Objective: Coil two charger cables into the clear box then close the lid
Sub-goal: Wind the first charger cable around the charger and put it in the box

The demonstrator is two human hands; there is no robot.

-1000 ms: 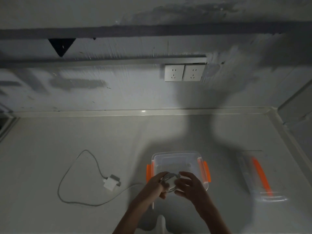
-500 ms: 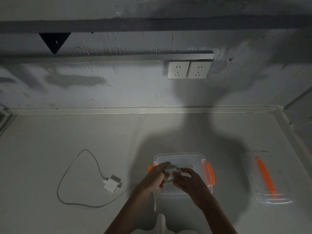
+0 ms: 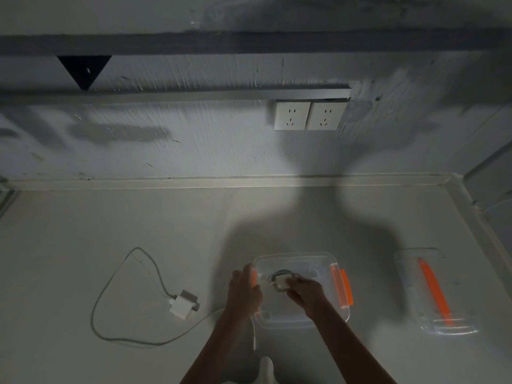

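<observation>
A clear box with orange latches stands open on the pale surface near me. Inside it my right hand holds a coiled grey cable with a white plug, low in the box. My left hand rests against the box's left wall, over the left orange latch. A second cable lies loose in a big loop to the left, with its white charger block beside it. One white end of it trails toward me under my left forearm. The clear lid with an orange strip lies to the right.
The surface ends at a raised rim against a grey wall with two white sockets. A side wall closes the right edge. A dark shelf with a black bracket runs above. A pale rounded thing shows at the bottom edge.
Both hands held the coil above the box; now my right hand has lowered it inside, and my left hand has let go and moved to the box's left side.
</observation>
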